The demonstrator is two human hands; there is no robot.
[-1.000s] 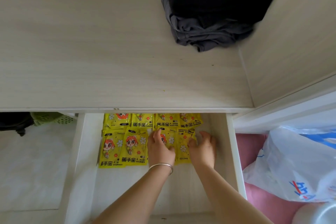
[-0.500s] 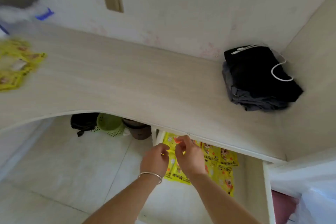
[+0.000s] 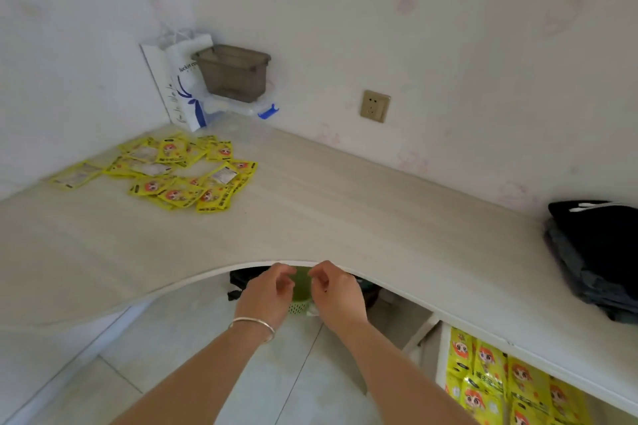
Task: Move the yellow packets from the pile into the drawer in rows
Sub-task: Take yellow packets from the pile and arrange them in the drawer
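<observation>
1. The left hand (image 3: 267, 295) is held in the air just in front of the curved front edge of the surface (image 3: 345, 217), with a silver bracelet (image 3: 253, 324) worn on its wrist.
2. The right hand (image 3: 340, 297) is held just beside it, the two hands near each other but apart.
3. The fingers (image 3: 284, 274) of both hands are loosely curled toward one another and nothing is held in them — no packet is gripped by either.
4. The pile of yellow packets (image 3: 183, 171) is spread loosely on the far left part of the surface, near the corner of the walls, well apart from the hands.
5. The drawer (image 3: 440, 355) is seen open at the lower right under the surface, and yellow packets in rows (image 3: 500, 386) are laid flat inside it, overlapping slightly.
6. A white paper bag (image 3: 179, 86) and a grey translucent box (image 3: 234, 72) are seen against the wall behind the pile.
7. A wall socket (image 3: 375, 106) is mounted to the right of the box.
8. Dark folded clothes (image 3: 600, 252) are stacked on the right end of the surface.
9. A green basket (image 3: 300, 290) is partly seen on the floor under the surface, between and behind the hands.
</observation>
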